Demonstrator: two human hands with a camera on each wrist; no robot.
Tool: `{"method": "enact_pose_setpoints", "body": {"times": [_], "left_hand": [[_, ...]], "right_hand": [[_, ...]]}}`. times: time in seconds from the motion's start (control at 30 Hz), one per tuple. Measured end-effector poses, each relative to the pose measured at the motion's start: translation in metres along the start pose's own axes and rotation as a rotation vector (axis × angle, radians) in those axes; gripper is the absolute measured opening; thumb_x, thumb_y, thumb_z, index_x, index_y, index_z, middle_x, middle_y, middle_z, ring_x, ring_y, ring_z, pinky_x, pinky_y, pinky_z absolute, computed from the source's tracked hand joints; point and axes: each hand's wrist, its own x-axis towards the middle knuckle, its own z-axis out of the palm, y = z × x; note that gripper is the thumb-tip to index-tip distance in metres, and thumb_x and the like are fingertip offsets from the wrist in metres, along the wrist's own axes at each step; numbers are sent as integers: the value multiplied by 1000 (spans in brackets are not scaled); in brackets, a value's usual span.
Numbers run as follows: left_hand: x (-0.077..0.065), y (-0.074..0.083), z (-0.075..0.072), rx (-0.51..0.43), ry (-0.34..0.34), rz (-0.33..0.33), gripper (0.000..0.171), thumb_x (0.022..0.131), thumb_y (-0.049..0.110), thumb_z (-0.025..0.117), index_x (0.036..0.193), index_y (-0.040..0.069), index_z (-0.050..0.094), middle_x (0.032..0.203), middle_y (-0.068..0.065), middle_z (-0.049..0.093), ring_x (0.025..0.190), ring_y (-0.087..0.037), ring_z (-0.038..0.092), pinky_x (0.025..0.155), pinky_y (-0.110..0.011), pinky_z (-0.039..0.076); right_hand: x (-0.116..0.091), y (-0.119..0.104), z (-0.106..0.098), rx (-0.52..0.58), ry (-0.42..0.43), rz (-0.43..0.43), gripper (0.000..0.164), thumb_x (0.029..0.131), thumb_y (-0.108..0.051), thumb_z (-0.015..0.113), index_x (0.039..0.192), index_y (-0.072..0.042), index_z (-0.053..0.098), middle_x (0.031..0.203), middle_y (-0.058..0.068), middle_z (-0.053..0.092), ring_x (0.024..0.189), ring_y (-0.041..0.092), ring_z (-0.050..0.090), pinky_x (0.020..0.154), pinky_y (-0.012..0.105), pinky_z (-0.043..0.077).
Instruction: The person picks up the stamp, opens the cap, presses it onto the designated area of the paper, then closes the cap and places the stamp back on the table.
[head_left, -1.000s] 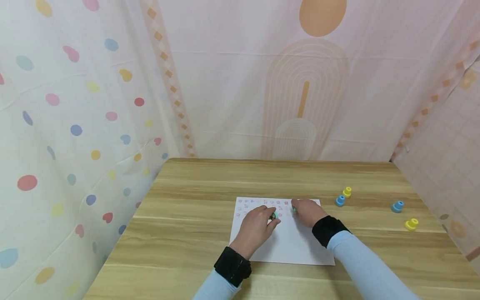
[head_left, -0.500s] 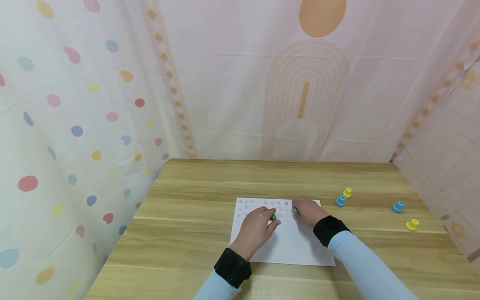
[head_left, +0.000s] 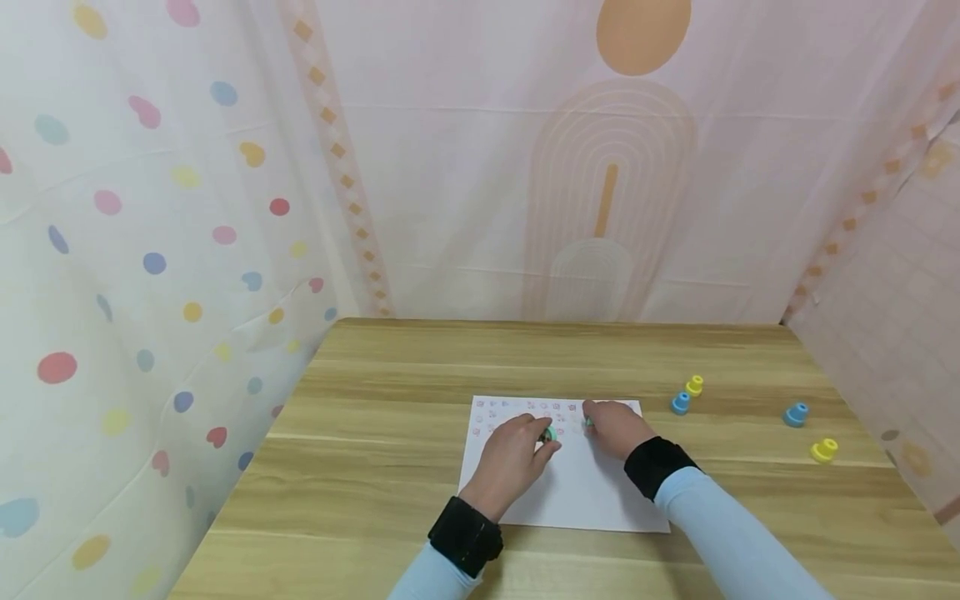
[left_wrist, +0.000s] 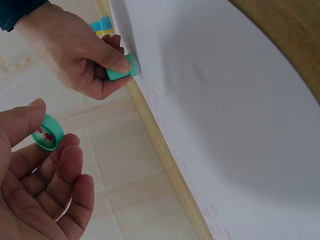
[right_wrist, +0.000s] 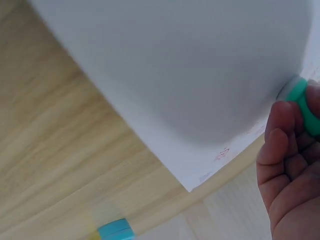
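A white sheet of paper (head_left: 577, 500) lies on the table, with rows of small pink-red prints along its far part. Over its far right part, my right hand (head_left: 617, 427) grips a green stamp (left_wrist: 119, 72) between thumb and fingers. The stamp's pale end (right_wrist: 287, 89) is right at the paper. My left hand (head_left: 510, 458), above the left half of the sheet, pinches a round green stamp cap (left_wrist: 48, 132) by its edge. A red cherry picture shows on the cap. The left hand's other fingers (left_wrist: 70, 162) are loosely curled and hide some of the prints.
To the right of the paper, a blue stamp (head_left: 680, 402) stands close to a yellow stamp (head_left: 694, 385). Farther right are another blue stamp (head_left: 796, 414) and another yellow stamp (head_left: 824, 450). A patterned curtain (head_left: 450, 208) hangs behind the wooden table (head_left: 360, 467).
Both hands stay almost in place over the paper, still holding the stamp and the cap. Only a very slight shift of the right hand shows.
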Motion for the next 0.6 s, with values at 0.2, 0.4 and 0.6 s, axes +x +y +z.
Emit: {"method": "enact_pose_setpoints", "body": {"times": [0.2, 0.4, 0.6], "left_hand": [[0, -1, 1, 4, 3, 5, 36, 86, 30, 69, 112, 5, 71, 85, -3, 69, 71, -11, 56, 64, -28, 53], [-1, -2, 1, -2, 1, -1, 37, 86, 30, 70, 113, 5, 70, 85, -4, 69, 71, -12, 55, 65, -28, 53], [0, -2, 1, -3, -5, -5, 37, 87, 31, 69, 114, 5, 70, 86, -4, 69, 72, -12, 55, 66, -28, 53]], "right_hand": [[-2, 1, 1, 2, 4, -1, 21, 90, -8, 65, 110, -4, 62, 97, 11, 72, 86, 24, 64, 84, 44, 55], [-1, 0, -1, -10, -2, -7, 20, 88, -9, 66, 108, -4, 63, 94, 11, 72, 82, 23, 64, 82, 44, 56], [0, 0, -1, -31, -10, -11, 26, 89, -10, 65, 113, -2, 61, 100, 14, 72, 90, 26, 65, 85, 45, 55]]}}
